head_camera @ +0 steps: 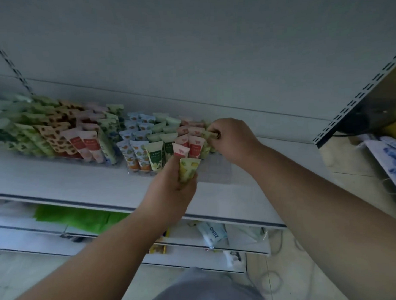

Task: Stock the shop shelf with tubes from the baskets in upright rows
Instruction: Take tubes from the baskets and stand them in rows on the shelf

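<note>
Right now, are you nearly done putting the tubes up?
Partly. Many tubes already stand in rows on the shelf. The right hand is setting one tube at the rows' right end; the left hand holds two more tubes. Bare shelf remains to the right.

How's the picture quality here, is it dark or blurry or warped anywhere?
Head view: dim, bluish light; the far-left tubes are smeared and soft; the shelf edge bows from wide-angle distortion; the left hand and right hand stay fairly sharp.
</note>
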Tool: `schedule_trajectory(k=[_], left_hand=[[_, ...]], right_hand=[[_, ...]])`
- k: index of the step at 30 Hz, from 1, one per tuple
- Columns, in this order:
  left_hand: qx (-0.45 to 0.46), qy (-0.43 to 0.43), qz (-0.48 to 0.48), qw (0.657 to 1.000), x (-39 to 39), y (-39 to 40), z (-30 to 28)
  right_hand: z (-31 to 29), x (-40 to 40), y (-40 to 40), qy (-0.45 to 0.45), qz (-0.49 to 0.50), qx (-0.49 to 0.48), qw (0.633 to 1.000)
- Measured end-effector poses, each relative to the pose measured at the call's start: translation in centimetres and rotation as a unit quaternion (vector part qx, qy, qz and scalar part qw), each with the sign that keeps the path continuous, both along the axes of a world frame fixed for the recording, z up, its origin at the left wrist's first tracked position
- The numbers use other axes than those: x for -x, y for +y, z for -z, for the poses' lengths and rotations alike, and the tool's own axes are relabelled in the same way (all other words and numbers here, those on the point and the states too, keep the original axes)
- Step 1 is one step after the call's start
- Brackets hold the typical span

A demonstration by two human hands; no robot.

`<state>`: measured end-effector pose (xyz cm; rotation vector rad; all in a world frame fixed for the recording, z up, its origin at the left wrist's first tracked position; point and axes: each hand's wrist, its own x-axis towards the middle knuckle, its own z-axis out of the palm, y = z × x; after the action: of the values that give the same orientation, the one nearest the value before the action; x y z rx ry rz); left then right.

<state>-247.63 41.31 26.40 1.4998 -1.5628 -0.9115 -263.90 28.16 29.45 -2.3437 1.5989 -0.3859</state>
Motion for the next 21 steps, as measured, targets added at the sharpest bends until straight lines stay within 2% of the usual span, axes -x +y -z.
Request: schedule_trajectory(k=[2, 4, 5, 7, 9, 13, 15, 17, 19, 21], left_hand=[[-0.001, -0.003, 0.011, 1.0, 0.2, -0.1, -0.2], [0.001, -0.012, 0.011, 1.0, 0.5, -0.7, 0.0], [-0.001, -0.014, 0.012, 1.0, 0.6, -1.0, 0.1], [-0.024, 0.003, 0.014, 1.0, 1.3, -1.5, 0.1], [-0.052, 0.0, 0.016, 0.998, 2.4, -2.0, 0.1], [-0.041, -0.057, 0.012, 0.997, 3.9, -2.3, 0.9], [0.031, -0.159, -0.004, 0.987, 3.8, -2.2, 2.3], [0.081, -0.281, -0.001, 0.956, 3.5, -1.8, 3.8], [0.091, -0.338, 0.017, 0.937, 3.4, -1.7, 4.6], [0.099, -0.351, 0.023, 0.931, 3.4, -1.8, 4.9]], right_hand=[[-0.2, 0.4, 0.8, -0.015, 0.019, 0.047, 0.999], [-1.3, 0.8, 2.4, -0.093, 0.013, 0.098, 0.991], [-2.0, 0.9, 3.2, -0.142, -0.011, 0.077, 0.987], [-3.1, 1.2, 4.6, -0.184, -0.058, -0.043, 0.98], [-3.3, 1.8, 5.1, -0.149, -0.083, -0.105, 0.98], [-3.4, 3.6, 4.1, -0.121, -0.039, -0.075, 0.989], [-3.9, 4.4, 3.4, -0.112, -0.016, -0.04, 0.993], [-4.4, 4.9, 2.5, -0.077, -0.016, 0.018, 0.997], [-4.5, 4.7, 1.7, -0.04, -0.031, 0.072, 0.996], [-4.1, 4.3, 1.0, -0.016, -0.044, 0.099, 0.994]])
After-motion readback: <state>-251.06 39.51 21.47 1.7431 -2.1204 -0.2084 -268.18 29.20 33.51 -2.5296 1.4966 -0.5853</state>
